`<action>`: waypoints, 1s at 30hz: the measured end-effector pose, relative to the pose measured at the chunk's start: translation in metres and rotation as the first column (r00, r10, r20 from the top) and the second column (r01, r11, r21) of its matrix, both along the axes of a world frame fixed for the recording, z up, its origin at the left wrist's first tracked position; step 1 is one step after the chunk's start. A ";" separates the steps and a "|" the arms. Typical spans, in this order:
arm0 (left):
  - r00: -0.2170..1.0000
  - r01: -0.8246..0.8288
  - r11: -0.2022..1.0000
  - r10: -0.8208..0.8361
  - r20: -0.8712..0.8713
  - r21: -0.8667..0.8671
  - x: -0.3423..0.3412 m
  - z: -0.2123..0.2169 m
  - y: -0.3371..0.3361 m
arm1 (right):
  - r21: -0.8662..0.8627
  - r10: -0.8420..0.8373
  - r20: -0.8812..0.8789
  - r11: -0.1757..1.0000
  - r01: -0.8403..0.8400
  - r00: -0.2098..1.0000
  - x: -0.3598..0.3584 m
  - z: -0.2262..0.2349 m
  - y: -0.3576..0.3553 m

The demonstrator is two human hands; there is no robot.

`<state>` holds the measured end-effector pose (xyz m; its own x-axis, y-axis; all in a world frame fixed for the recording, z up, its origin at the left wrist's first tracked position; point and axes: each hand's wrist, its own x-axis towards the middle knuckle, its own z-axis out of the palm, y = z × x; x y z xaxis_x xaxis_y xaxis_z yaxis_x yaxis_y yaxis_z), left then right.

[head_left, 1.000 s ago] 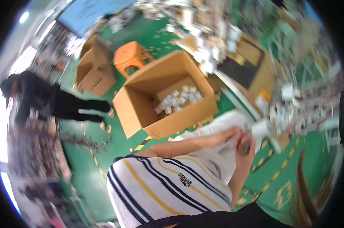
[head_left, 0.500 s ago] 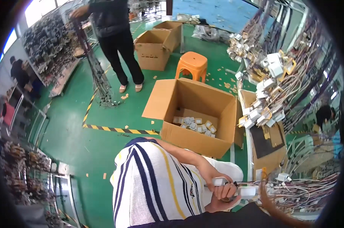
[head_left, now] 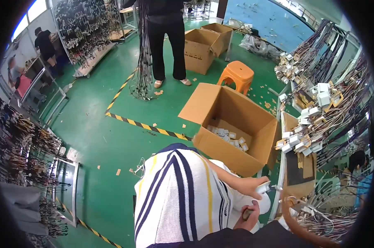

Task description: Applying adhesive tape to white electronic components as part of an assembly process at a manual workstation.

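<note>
My left hand (head_left: 253, 188) is closed around a small white plastic housing (head_left: 263, 187), close to the near right corner of a cardboard box. Just below it, my right hand (head_left: 251, 217) curls its fingers round a small, dull brownish thing (head_left: 246, 214) whose kind I cannot make out. The two hands are apart. Inside the open cardboard box (head_left: 220, 149), several white square plastic housings (head_left: 232, 139) lie loose on the bottom. Beside my hands on the right is a bundle of wires with white connectors (head_left: 319, 211).
Wire harnesses with white housings (head_left: 315, 111) hang along a rack at right. An orange stool (head_left: 237, 74) stands behind the box. A person (head_left: 166, 41) stands farther off beside a hanging wire bundle (head_left: 141, 78). Black-and-yellow tape (head_left: 149, 128) crosses the green floor.
My hands have come apart; they were together at a white housing and wires. My left hand has moved up toward the box with a white housing. The whole view has shifted.
</note>
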<state>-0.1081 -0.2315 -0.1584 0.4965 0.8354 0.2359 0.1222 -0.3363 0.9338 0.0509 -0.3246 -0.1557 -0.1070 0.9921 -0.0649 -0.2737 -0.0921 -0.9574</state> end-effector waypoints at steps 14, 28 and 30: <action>0.878 0.321 0.874 -0.130 0.461 -0.365 -0.006 0.020 -0.012 | 0.291 0.181 0.030 0.939 -0.182 0.983 -0.007 -0.027 0.008; 0.764 0.506 0.783 -0.213 0.609 -0.362 -0.021 0.035 -0.008 | 0.363 0.301 0.060 0.882 -0.302 0.952 -0.008 -0.034 0.022; 0.778 0.455 0.806 -0.153 0.610 -0.378 -0.023 0.031 -0.014 | 0.240 0.433 0.124 0.860 -0.450 0.893 0.003 -0.039 0.036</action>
